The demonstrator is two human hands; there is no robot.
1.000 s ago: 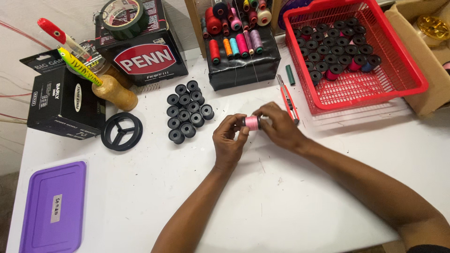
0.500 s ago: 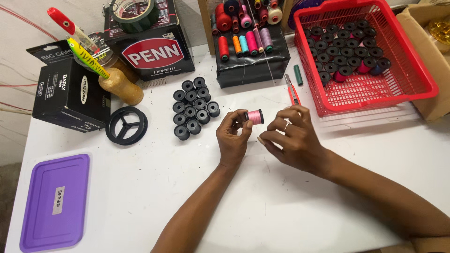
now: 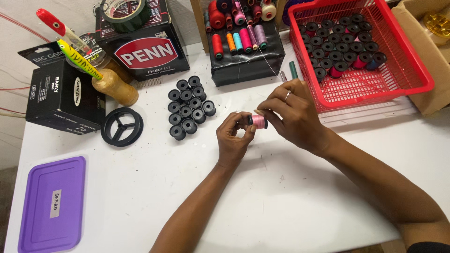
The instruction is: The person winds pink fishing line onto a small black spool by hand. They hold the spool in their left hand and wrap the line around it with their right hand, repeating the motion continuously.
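Hands, two (image 3: 234, 136) (image 3: 290, 115), on one pink spool (image 3: 257, 122).

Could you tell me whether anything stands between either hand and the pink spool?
Nothing visible does. The left hand already pinches the pink spool in its fingertips, and the right hand touches it from the other side, above the table.

Red basket (image 3: 403, 75) of black spools right; purple lid (image 3: 51, 204) lower left; empty black spools (image 3: 188, 107) centre.
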